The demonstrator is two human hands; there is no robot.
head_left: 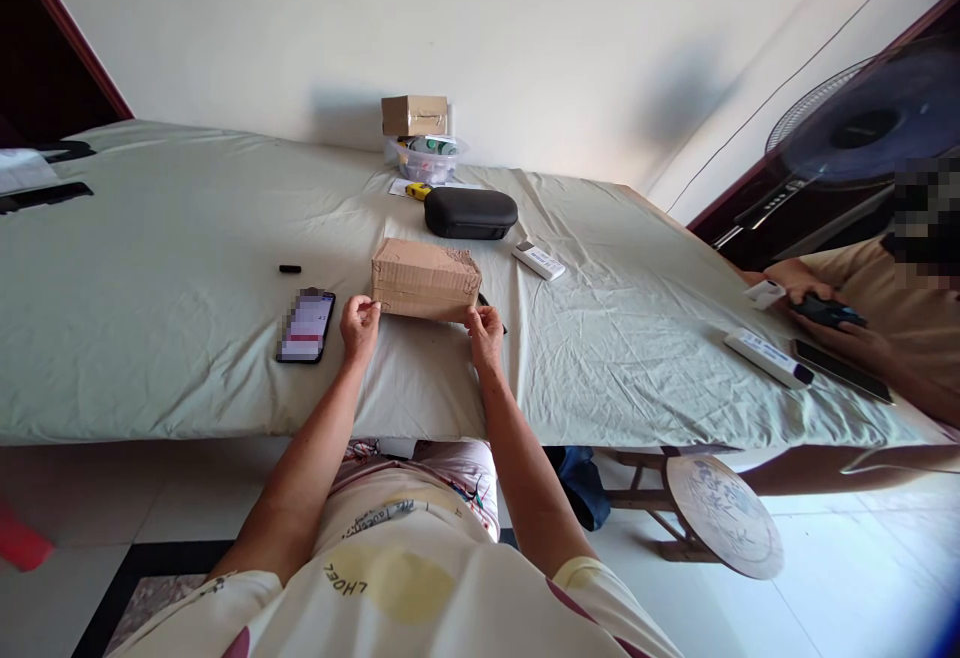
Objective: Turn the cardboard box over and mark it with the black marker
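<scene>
A brown cardboard box (426,283) with tape along its front sits on the cloth-covered table in front of me. Its right end looks torn and rough. My left hand (361,328) pinches the lower left front corner, fingers curled. At the lower right front corner is my right hand (485,333), its thumb against the front and its fingers bent round the edge. Behind the right hand a thin dark object (484,300) shows only in part. Left of my left hand lies a phone (306,328) with a lit, partly blurred screen.
Behind the box lie a black hard case (471,213), a yellow tool (417,191) and a plastic tub (427,164) with a small carton (415,115) on top. A white device (538,260) lies right. At far right another person's hands (829,310) hold a black object. A stool (724,518) stands below.
</scene>
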